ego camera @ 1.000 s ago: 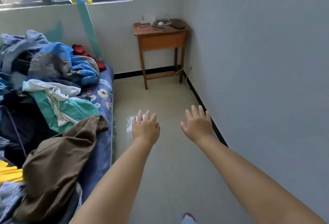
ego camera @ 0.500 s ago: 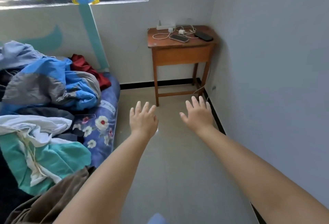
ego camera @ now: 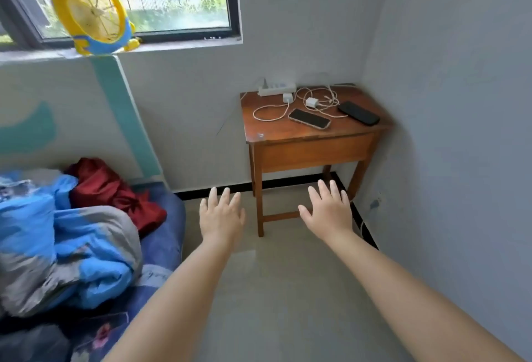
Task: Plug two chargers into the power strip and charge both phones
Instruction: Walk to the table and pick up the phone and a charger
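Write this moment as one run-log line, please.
stage: approach | left hand: open, empty | right hand: open, empty | chargers: unplugged on table | phones: not connected

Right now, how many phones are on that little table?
2. One phone lies near the middle of the wooden table, beside the white cables. The other phone lies by the table's right edge, near the wall. None looks hidden.

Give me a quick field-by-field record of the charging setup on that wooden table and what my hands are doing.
table: small wooden table in the room corner
power strip: white power strip at the table's back edge
chargers: left charger and right charger, both lying unplugged with cables
phones: left phone, right phone, both flat, screens dark
left hand: left hand open, empty, short of the table
right hand: right hand open, empty
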The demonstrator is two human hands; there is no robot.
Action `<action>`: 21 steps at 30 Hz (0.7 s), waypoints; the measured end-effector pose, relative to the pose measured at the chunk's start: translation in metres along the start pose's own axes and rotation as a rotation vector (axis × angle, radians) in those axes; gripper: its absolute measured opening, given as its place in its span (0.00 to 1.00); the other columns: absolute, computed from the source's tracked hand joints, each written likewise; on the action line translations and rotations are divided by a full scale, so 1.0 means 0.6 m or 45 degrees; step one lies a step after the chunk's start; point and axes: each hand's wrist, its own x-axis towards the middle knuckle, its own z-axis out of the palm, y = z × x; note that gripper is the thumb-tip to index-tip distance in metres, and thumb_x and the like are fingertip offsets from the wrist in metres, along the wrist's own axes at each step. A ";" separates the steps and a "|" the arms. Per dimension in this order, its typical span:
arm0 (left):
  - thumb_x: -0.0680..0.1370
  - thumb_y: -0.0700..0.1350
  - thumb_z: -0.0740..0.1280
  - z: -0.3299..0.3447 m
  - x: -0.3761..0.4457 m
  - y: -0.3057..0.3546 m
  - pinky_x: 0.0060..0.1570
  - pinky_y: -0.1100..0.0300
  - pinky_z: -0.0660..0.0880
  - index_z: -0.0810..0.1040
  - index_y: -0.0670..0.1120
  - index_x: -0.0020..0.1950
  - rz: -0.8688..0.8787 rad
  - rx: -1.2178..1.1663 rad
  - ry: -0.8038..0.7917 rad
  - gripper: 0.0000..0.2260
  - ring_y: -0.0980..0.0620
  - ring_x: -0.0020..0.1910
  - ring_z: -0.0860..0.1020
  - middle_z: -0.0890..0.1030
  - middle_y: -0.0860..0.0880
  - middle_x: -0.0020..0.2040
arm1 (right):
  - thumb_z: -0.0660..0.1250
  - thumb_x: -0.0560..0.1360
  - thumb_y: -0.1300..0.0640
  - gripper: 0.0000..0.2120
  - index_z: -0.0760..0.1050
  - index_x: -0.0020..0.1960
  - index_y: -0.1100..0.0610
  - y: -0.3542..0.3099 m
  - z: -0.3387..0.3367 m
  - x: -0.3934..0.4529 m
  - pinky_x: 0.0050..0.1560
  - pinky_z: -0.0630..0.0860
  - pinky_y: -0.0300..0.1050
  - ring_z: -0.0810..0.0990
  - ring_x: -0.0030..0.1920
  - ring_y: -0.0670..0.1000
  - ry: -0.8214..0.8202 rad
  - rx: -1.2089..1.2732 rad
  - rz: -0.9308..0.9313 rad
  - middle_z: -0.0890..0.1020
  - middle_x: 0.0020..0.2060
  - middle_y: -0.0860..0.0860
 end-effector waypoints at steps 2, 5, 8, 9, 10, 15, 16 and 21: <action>0.81 0.52 0.51 0.005 0.077 -0.005 0.72 0.50 0.50 0.56 0.52 0.73 0.034 -0.006 -0.004 0.20 0.45 0.75 0.49 0.58 0.49 0.75 | 0.57 0.76 0.46 0.25 0.61 0.69 0.58 0.004 0.006 0.072 0.72 0.52 0.58 0.53 0.73 0.59 0.021 0.023 0.024 0.61 0.72 0.58; 0.81 0.51 0.50 0.018 0.194 -0.012 0.71 0.50 0.51 0.57 0.52 0.73 0.077 -0.011 -0.005 0.20 0.45 0.75 0.49 0.58 0.50 0.75 | 0.57 0.76 0.46 0.25 0.62 0.69 0.57 0.012 0.013 0.188 0.71 0.53 0.57 0.53 0.73 0.59 0.039 0.005 0.062 0.61 0.72 0.57; 0.81 0.52 0.50 0.033 0.311 -0.015 0.71 0.50 0.51 0.56 0.52 0.73 0.079 -0.011 -0.014 0.20 0.45 0.75 0.49 0.57 0.50 0.76 | 0.55 0.77 0.44 0.26 0.60 0.70 0.56 0.020 0.029 0.304 0.72 0.53 0.57 0.52 0.74 0.59 0.016 -0.003 0.071 0.60 0.73 0.57; 0.81 0.52 0.50 0.037 0.350 -0.014 0.71 0.50 0.51 0.56 0.52 0.73 0.073 -0.013 -0.018 0.20 0.45 0.75 0.49 0.57 0.50 0.76 | 0.55 0.77 0.44 0.26 0.60 0.70 0.56 0.024 0.035 0.343 0.72 0.52 0.57 0.52 0.74 0.59 0.012 -0.002 0.070 0.60 0.73 0.57; 0.81 0.52 0.50 0.039 0.388 -0.013 0.71 0.50 0.51 0.56 0.52 0.73 0.068 -0.013 -0.031 0.20 0.45 0.75 0.48 0.57 0.50 0.76 | 0.55 0.77 0.44 0.26 0.60 0.70 0.56 0.027 0.040 0.382 0.72 0.52 0.57 0.52 0.74 0.59 0.005 0.001 0.072 0.60 0.73 0.56; 0.81 0.52 0.49 0.034 0.567 -0.007 0.71 0.50 0.51 0.55 0.53 0.73 0.106 -0.001 -0.052 0.20 0.45 0.75 0.48 0.56 0.50 0.76 | 0.54 0.77 0.43 0.27 0.59 0.70 0.55 0.029 0.053 0.564 0.72 0.53 0.56 0.52 0.74 0.58 -0.017 0.020 0.094 0.60 0.73 0.56; 0.81 0.53 0.49 0.036 0.597 -0.006 0.71 0.50 0.51 0.54 0.53 0.73 0.116 -0.003 -0.062 0.21 0.45 0.75 0.48 0.56 0.50 0.76 | 0.54 0.77 0.43 0.27 0.59 0.70 0.55 0.028 0.060 0.593 0.72 0.53 0.56 0.53 0.74 0.58 -0.034 0.021 0.103 0.60 0.73 0.56; 0.80 0.52 0.49 0.074 0.729 -0.004 0.71 0.50 0.51 0.55 0.53 0.73 0.194 -0.026 -0.152 0.21 0.45 0.75 0.48 0.57 0.51 0.76 | 0.54 0.76 0.42 0.27 0.58 0.71 0.54 0.038 0.107 0.708 0.72 0.52 0.57 0.52 0.74 0.58 -0.138 0.004 0.177 0.60 0.73 0.55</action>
